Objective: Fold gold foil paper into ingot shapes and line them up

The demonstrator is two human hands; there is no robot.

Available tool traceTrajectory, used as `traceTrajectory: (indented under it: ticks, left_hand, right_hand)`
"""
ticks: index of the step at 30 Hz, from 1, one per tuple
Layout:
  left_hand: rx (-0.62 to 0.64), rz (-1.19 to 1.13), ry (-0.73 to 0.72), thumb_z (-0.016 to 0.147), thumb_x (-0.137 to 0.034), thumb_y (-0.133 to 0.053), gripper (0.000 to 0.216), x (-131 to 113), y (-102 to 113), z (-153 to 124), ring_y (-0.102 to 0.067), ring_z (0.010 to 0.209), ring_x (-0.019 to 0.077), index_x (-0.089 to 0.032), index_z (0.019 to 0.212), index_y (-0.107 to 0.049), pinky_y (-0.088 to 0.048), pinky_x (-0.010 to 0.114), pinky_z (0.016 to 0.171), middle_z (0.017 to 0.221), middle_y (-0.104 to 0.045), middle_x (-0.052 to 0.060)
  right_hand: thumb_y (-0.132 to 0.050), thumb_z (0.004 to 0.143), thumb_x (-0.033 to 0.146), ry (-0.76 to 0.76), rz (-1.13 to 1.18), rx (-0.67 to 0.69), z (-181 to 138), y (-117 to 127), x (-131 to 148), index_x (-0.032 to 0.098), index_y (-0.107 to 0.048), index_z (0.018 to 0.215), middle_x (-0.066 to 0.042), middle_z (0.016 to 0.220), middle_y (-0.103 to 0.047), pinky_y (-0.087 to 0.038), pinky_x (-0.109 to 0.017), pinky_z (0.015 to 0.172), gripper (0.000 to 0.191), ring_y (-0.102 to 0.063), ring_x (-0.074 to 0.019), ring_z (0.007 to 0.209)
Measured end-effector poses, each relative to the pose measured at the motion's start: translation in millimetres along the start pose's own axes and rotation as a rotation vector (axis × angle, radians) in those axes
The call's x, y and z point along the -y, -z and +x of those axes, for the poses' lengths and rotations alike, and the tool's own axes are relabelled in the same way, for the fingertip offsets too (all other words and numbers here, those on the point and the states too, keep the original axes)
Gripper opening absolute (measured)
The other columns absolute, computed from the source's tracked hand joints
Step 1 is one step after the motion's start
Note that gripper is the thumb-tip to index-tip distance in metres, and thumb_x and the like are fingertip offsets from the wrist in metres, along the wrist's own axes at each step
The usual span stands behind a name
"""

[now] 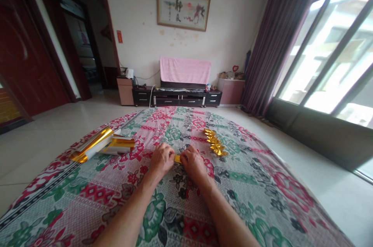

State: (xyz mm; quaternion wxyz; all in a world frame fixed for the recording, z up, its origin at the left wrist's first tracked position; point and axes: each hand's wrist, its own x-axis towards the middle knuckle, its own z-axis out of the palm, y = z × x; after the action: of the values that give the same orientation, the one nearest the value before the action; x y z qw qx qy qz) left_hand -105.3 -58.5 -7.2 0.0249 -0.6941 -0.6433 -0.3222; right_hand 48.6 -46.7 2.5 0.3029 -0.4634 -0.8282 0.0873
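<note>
Both my hands meet over the middle of the flowered cloth, a small piece of gold foil paper between them. My left hand has its fingers closed on the left end of the piece. At the other end, my right hand pinches it too. Most of the foil piece is hidden by my fingers. To the right lies a row of several folded gold foil pieces with pointed ends. Over on the left are curled gold foil sheets with white undersides.
A flowered cloth in red, green and grey covers the round surface under my hands. Beyond it stands a low black cabinet with a pink cloth draped over something. A purple curtain and a window are at right.
</note>
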Motion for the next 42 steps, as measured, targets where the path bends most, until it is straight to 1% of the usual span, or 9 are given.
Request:
traceTrajectory:
  ticks: [4,10,16,22,25,29,36,40,42]
  left_hand:
    - [0.025,-0.028,-0.019,0.075,-0.020,-0.054,0.011,4.5,-0.6,-0.7,-0.051,0.087,0.0195,-0.019,0.072,-0.064,-0.038,0.032,0.082,0.086,-0.058,0.006]
    - [0.043,-0.027,-0.036,0.076,-0.025,-0.055,0.012,1.3,4.0,-5.7,-0.051,0.088,0.0191,-0.020,0.074,-0.065,-0.037,0.032,0.083,0.086,-0.058,0.006]
    - [0.035,-0.012,-0.059,0.074,-0.033,-0.059,0.015,-1.6,5.6,-9.2,-0.052,0.085,0.0195,-0.018,0.073,-0.062,-0.038,0.031,0.081,0.083,-0.058,0.006]
    - [0.061,-0.014,-0.059,0.072,-0.026,-0.059,0.009,2.3,5.5,-6.9,-0.053,0.088,0.0201,-0.019,0.075,-0.064,-0.038,0.032,0.082,0.085,-0.060,0.006]
    - [0.084,-0.032,-0.043,0.070,-0.022,-0.059,0.010,6.4,5.7,-4.0,-0.054,0.091,0.0205,-0.020,0.075,-0.067,-0.039,0.033,0.085,0.090,-0.062,0.006]
    - [0.113,-0.059,-0.001,0.070,-0.016,-0.054,0.018,13.4,2.8,-0.7,-0.055,0.094,0.0201,-0.021,0.078,-0.069,-0.040,0.033,0.088,0.099,-0.061,0.006]
    - [0.153,-0.089,0.039,0.065,-0.004,-0.043,0.036,23.0,-2.1,1.8,-0.054,0.097,0.0168,-0.021,0.080,-0.072,-0.040,0.029,0.091,0.105,-0.060,0.003]
    - [0.129,-0.081,0.028,0.074,-0.010,-0.041,0.033,17.6,0.5,0.3,-0.055,0.093,0.0161,-0.021,0.078,-0.071,-0.041,0.028,0.088,0.105,-0.060,0.004]
    - [0.076,-0.049,0.012,0.078,-0.021,-0.046,0.024,12.4,2.4,-1.8,-0.055,0.091,0.0177,-0.021,0.079,-0.070,-0.042,0.031,0.086,0.102,-0.061,0.005]
  right_hand:
    - [-0.044,0.086,0.019,0.014,-0.036,0.000,-1.6,-0.2,1.6,0.018,-0.064,0.073,-0.007,0.085,-0.057,-0.038,-0.022,0.072,0.024,-0.052,-0.0143,0.081]
    - [-0.042,0.086,0.020,0.049,-0.067,-0.029,-10.4,0.9,6.4,0.017,-0.064,0.082,-0.007,0.088,-0.056,-0.035,-0.025,0.081,0.022,-0.049,-0.0163,0.088]
    - [-0.043,0.084,0.018,-0.021,-0.096,-0.052,-13.8,-1.9,12.6,0.017,-0.063,0.083,-0.008,0.089,-0.056,-0.034,-0.026,0.082,0.019,-0.048,-0.0174,0.090]
    - [-0.043,0.085,0.022,-0.065,-0.113,-0.088,-16.8,-2.4,16.0,0.019,-0.063,0.085,-0.007,0.091,-0.055,-0.033,-0.027,0.081,0.020,-0.048,-0.0179,0.089]
    - [-0.043,0.085,0.023,-0.074,-0.103,-0.089,-17.6,-1.5,15.5,0.019,-0.063,0.085,-0.007,0.092,-0.055,-0.033,-0.026,0.080,0.020,-0.048,-0.0175,0.089]
    - [-0.044,0.084,0.022,-0.081,-0.087,-0.092,-17.4,-1.9,14.1,0.019,-0.064,0.084,-0.007,0.091,-0.055,-0.033,-0.026,0.080,0.020,-0.048,-0.0169,0.089]
    - [-0.043,0.085,0.022,-0.100,-0.074,-0.088,-17.2,-3.1,13.9,0.019,-0.064,0.085,-0.007,0.092,-0.055,-0.033,-0.026,0.080,0.022,-0.048,-0.0167,0.088]
    - [-0.042,0.085,0.023,-0.104,-0.074,-0.109,-17.8,-1.5,15.7,0.019,-0.064,0.085,-0.007,0.092,-0.055,-0.033,-0.026,0.080,0.022,-0.048,-0.0168,0.087]
    - [-0.042,0.085,0.023,-0.100,-0.079,-0.125,-17.9,-0.5,16.7,0.019,-0.064,0.083,-0.007,0.089,-0.056,-0.034,-0.027,0.080,0.022,-0.049,-0.0170,0.086]
